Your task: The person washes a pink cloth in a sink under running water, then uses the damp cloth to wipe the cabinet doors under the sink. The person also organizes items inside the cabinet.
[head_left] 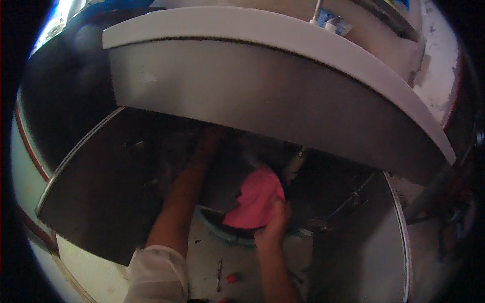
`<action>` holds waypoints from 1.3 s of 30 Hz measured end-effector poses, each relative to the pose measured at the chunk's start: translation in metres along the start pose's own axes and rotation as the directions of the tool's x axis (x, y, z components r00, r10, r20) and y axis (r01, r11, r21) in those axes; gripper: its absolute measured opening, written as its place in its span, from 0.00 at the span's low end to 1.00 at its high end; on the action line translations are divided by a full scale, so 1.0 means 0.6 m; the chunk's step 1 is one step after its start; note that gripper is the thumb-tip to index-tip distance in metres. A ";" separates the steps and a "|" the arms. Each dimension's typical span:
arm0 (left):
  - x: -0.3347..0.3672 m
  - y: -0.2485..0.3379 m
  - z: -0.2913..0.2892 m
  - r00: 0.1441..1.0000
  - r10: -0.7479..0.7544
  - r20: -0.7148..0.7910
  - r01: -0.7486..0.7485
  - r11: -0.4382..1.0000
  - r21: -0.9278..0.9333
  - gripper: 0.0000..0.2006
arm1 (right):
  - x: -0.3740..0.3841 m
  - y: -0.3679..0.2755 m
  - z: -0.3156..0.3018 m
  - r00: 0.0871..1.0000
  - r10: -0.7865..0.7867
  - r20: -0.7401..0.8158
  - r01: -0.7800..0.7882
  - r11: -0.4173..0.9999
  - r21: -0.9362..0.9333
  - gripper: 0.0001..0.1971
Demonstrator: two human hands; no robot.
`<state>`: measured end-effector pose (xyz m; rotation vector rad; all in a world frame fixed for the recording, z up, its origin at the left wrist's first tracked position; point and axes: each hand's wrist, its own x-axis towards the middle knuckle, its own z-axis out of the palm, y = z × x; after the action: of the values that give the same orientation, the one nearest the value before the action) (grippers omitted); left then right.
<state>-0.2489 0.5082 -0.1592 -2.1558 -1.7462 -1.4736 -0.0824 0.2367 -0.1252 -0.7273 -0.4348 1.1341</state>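
I look down into a dark cupboard under a white counter (283, 35). My right hand (274, 222) grips a pink cloth (255, 198) and holds it up inside the cupboard, just below a pale pipe (297, 162). My left hand (209, 137) reaches deep into the shadow under the counter's grey front panel (242, 86); its fingers are lost in the dark, so I cannot tell what they touch. My left forearm, in a rolled white sleeve (159, 272), runs up from the lower edge.
Two cupboard doors stand open, the left door (101, 182) and the right door (364, 242). A round bluish basin (222, 233) sits on the cupboard floor under the cloth. A thin metal tool (219, 275) and a small red object (232, 278) lie on the pale floor.
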 end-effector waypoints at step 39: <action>-0.274 0.234 -0.141 0.960 0.138 -0.245 -0.164 0.982 -0.089 0.26 | -0.059 0.007 -0.062 0.993 0.119 -0.011 -0.118 0.992 0.051 0.22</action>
<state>-0.1866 0.2851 -0.1444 -2.0049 -1.4225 -1.7377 -0.0744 0.1941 -0.1526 -0.7239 -0.3540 1.2466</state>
